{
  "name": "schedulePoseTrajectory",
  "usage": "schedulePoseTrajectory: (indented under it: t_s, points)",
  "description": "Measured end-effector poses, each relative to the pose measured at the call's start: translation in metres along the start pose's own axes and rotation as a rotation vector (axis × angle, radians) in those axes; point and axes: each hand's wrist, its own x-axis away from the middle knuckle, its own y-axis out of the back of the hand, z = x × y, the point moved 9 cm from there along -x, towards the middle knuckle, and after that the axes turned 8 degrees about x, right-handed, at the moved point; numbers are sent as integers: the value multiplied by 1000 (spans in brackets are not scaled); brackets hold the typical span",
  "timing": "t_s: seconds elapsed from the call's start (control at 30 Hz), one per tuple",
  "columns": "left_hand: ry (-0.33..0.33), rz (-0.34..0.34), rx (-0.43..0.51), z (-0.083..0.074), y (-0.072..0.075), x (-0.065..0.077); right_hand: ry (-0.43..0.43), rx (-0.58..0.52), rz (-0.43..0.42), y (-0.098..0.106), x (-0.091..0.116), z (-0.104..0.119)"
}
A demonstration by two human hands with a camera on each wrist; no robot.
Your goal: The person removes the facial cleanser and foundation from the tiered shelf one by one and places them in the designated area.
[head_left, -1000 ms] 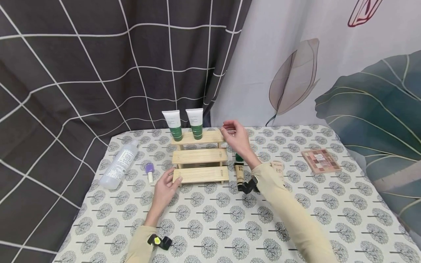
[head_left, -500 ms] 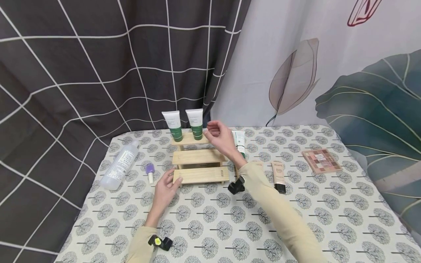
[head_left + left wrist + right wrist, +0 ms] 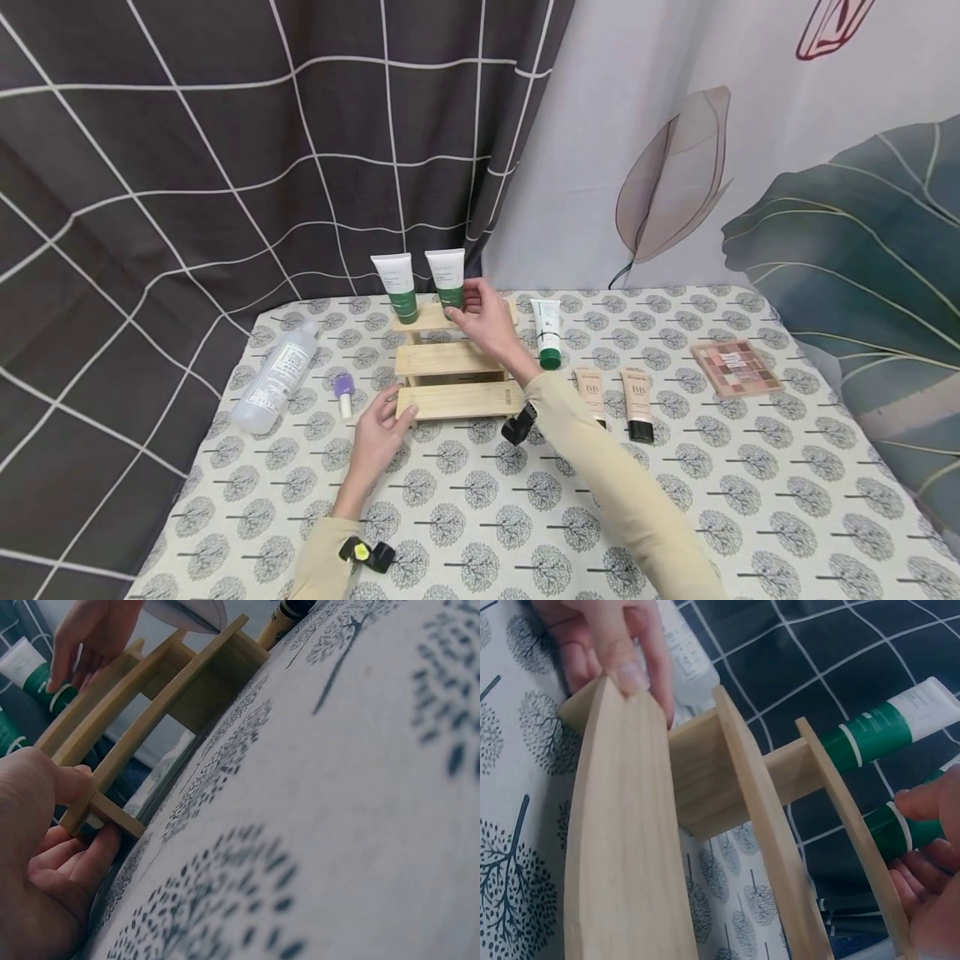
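A three-step wooden display stand is on the patterned cloth. My left hand holds the left end of its lowest step, thumb on top and fingers below, as the left wrist view shows. Two white-and-green squeeze tubes stand on their caps on the top step: a left tube and a right tube. My right hand is at the right tube's lower part, its thumb in front and fingers behind. In the right wrist view, the green cap shows between thumb and fingers of that hand.
Left of the stand lie a clear bottle and a small purple-and-white bottle. To the right lie another white-and-green tube, two BB cream tubes, one nearer and one farther right, and an eyeshadow palette. Curtains hang behind.
My right hand has moved left along the top step to the right tube, its thumb and fingers now around the tube's base. My left hand has stayed on the stand.
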Motion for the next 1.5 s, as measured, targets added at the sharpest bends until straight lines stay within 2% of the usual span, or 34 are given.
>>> schedulePoseTrajectory:
  t_s: [0.3, 1.03, 1.5]
  points:
    - [7, -3, 1, 0, 0, 1, 51, 106, -51, 1, 3, 2]
    - [16, 2, 17, 2, -1, -1, -26, -24, -114, 28, 16, -13]
    - [8, -1, 0, 2, -1, 0, -47, -7, -154, 55, 25, -27]
